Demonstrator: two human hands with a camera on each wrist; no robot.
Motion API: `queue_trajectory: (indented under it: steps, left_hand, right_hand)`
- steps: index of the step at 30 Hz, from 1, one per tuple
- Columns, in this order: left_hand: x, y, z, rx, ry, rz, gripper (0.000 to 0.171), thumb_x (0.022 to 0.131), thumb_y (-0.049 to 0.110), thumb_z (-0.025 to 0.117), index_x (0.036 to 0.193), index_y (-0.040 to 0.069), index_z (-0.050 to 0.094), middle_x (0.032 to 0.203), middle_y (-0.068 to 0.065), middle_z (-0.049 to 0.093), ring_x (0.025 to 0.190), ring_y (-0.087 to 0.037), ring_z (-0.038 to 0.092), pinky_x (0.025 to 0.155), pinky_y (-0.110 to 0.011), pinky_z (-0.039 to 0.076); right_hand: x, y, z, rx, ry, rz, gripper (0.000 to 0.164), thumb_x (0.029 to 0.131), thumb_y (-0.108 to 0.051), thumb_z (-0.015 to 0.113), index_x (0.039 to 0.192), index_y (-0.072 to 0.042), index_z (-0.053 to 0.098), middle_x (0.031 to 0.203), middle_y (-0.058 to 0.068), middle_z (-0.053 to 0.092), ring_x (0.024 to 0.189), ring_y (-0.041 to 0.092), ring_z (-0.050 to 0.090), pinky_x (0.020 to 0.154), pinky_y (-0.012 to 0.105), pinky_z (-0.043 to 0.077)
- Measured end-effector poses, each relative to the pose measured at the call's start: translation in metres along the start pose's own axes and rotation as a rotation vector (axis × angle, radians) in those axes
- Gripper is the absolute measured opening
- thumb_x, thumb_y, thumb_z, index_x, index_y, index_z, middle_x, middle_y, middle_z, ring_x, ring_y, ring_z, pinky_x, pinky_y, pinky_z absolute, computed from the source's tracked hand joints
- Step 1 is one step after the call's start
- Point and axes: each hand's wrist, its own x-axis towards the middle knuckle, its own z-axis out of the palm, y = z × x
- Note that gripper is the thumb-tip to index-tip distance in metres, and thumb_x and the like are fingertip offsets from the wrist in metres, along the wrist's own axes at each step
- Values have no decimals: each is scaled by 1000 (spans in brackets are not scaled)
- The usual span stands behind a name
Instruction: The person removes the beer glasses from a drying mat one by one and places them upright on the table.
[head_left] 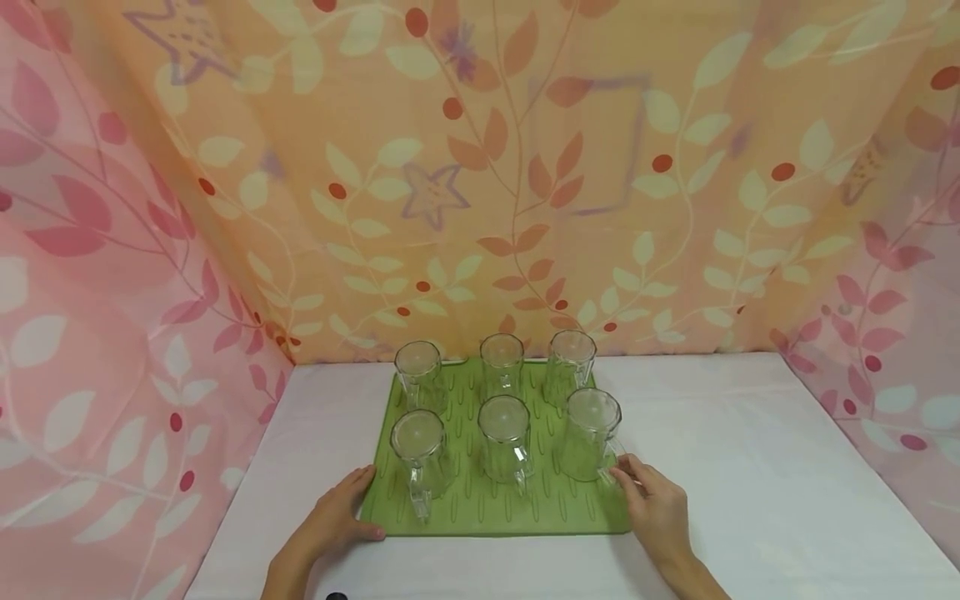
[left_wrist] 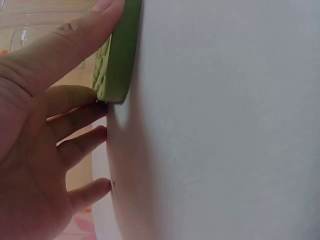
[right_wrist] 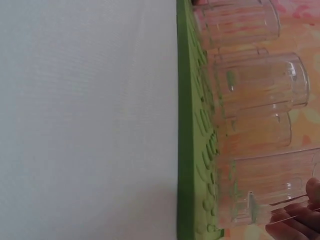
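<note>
Several clear glass mugs stand in two rows on a green ribbed mat (head_left: 480,521). My right hand (head_left: 656,508) pinches the handle of the front-right glass mug (head_left: 588,437), which stands on the mat. In the right wrist view, the fingertips (right_wrist: 295,220) show at that handle. My left hand (head_left: 333,512) rests at the mat's front-left corner, fingers along the left side and thumb at the front edge. The left wrist view shows the thumb (left_wrist: 60,50) against the mat (left_wrist: 122,60), with the other fingers spread. Nearest that hand is the front-left mug (head_left: 420,450).
A white-covered table (head_left: 750,467) lies under the mat. Patterned cloth (head_left: 510,167) hangs behind it and on both sides. The front-middle mug (head_left: 504,437) and three back-row mugs, such as the back-left one (head_left: 418,371), stand close together. A small black object (head_left: 337,596) shows at the bottom edge.
</note>
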Motion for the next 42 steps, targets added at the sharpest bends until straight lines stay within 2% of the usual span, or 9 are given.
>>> queue_trajectory:
  steps: [3,6,9,12,16,28,36,42]
  left_hand:
    - [0,0,0,-11,4,-3,107,56,35,91,145,0,42,152,-23,39,140,-48,33,111,-67,29]
    - [0,0,-1,-18,3,-2,107,56,35,91,146,1,42,152,-22,39,140,-48,33,111,-66,29]
    - [0,0,-2,-11,0,0,107,57,36,91,146,1,42,152,-22,39,140,-48,33,110,-66,30]
    - [0,-2,0,-10,-2,-4,107,57,35,91,145,1,42,152,-23,39,139,-49,33,110,-67,30]
    - [1,-4,2,-11,-7,-13,108,56,36,90,146,1,42,152,-23,39,140,-49,32,110,-67,30]
    - [0,0,-1,-14,-7,-12,107,57,34,91,146,1,41,152,-23,38,140,-49,32,110,-66,30]
    - [1,-2,0,0,6,1,108,56,35,91,146,1,41,152,-23,39,140,-49,33,110,-67,30]
    - [1,-3,1,3,13,6,108,55,34,91,145,0,42,150,-23,41,139,-49,34,110,-66,30]
  right_hand:
    - [4,0,-5,-35,12,-15,28,61,18,79,86,9,72,75,12,73,65,11,70,63,7,53]
    - [8,2,-10,-47,13,-26,27,61,18,79,85,8,72,74,12,73,64,13,70,63,7,53]
    - [10,5,-15,-47,0,-20,26,62,18,79,85,7,72,74,12,73,69,1,68,63,5,52]
    - [13,6,-21,-62,-8,-23,26,63,18,79,85,6,72,75,12,73,72,-4,67,63,5,52]
    - [17,7,-27,-83,-11,-45,30,61,18,79,87,5,73,76,11,74,68,1,68,61,5,52]
    - [30,15,-43,-74,-47,-80,26,62,16,77,85,4,71,74,13,72,69,-8,62,62,2,49]
    - [41,17,-49,-89,-59,-125,27,62,15,77,86,5,71,75,13,72,63,5,62,57,6,50]
    - [46,17,-55,-127,-99,-120,26,63,9,80,87,4,72,79,12,73,68,6,63,64,4,49]
